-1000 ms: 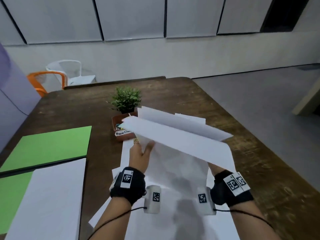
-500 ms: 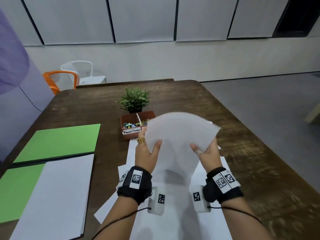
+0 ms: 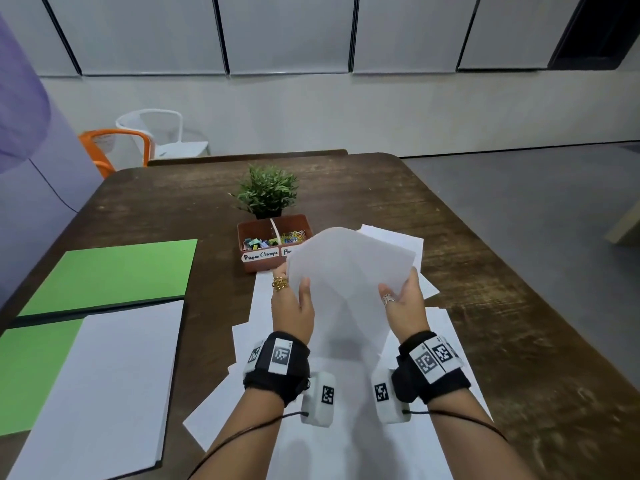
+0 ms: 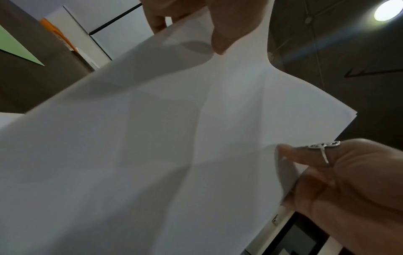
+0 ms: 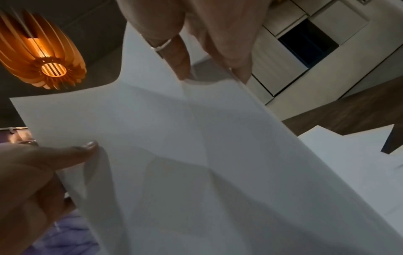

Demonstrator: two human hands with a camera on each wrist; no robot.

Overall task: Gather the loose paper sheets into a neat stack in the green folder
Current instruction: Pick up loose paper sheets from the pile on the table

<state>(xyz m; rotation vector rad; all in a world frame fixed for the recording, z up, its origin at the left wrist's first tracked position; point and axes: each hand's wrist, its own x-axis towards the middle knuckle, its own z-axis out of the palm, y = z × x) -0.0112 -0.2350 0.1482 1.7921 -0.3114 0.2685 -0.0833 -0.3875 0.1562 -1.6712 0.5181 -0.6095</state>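
Note:
Both hands hold a bundle of white sheets upright above the wooden table. My left hand pinches its left edge, thumb in front and fingers behind. The right edge is pinched the same way by my right hand. The sheets in the bundle lie uneven, with corners fanned out. In the left wrist view the sheets fill the frame; likewise in the right wrist view. More loose sheets lie scattered on the table under my wrists. The open green folder lies at the left, with a white paper stack on its near half.
A brown tray of paper clips and a small potted plant stand just beyond the held sheets. An orange chair and a white chair stand past the table's far left corner. The table's right edge runs close by.
A second ago the sheets lay tilted flat and spread, with the right hand under them. They now stand upright, pinched at both side edges by both hands. Little differs from half a second ago.

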